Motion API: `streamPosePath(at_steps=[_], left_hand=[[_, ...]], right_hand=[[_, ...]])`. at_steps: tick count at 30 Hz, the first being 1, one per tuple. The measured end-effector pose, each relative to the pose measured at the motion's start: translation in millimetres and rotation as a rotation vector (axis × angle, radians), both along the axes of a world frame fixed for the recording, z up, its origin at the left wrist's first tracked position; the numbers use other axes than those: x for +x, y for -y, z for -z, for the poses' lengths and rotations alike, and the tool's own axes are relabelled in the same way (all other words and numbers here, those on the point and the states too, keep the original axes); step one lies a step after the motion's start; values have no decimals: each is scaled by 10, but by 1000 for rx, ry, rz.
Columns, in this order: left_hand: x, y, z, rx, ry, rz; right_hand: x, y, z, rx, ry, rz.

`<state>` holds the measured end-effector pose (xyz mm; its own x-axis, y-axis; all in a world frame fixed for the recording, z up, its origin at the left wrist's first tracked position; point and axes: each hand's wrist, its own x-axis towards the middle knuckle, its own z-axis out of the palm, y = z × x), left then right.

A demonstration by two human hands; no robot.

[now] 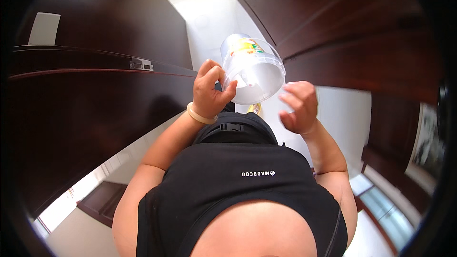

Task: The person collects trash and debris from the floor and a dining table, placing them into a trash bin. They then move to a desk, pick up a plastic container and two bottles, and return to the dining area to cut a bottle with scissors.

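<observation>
A clear plastic bucket (252, 69) with a wire-like clear handle and a colourful label is tipped so that its mouth faces me, and it looks empty inside. My left hand (213, 87), with a pale bangle on its wrist, holds the bucket's rim at the left side, thumb near the opening. Just right of the rim is my right hand (299, 107), slightly blurred, its fingers curled and apart, holding nothing. Below the bucket a yellow shoe (255, 108) shows on the floor.
A dark wooden door (89, 114) with a metal strike plate (141, 64) stands at the left. Dark wooden panelling (339, 43) rises at the right. Pale floor (210, 21) runs between them. A framed picture (426, 142) is at the far right.
</observation>
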<state>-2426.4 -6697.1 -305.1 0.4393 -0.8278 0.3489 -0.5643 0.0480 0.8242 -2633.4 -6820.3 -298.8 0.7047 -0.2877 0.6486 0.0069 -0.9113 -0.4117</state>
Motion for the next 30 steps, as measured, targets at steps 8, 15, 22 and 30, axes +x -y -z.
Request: streamPosePath(at_steps=[8, 15, 22, 30], left_hand=[[299, -1407, 12, -42, 10, -65], [-85, -2070, -971, 3, -193, 1], [1907, 592, -1158, -17, -440, -232], [4706, 2638, -1767, -28, -375, -591]], right_hand=[[712, -1759, 11, -16, -564, -118], [249, -2634, -1223, 14, -394, -91], [2286, 575, -1920, 55, 119, -57], [6588, 3763, -3314, 343, 730, -360]])
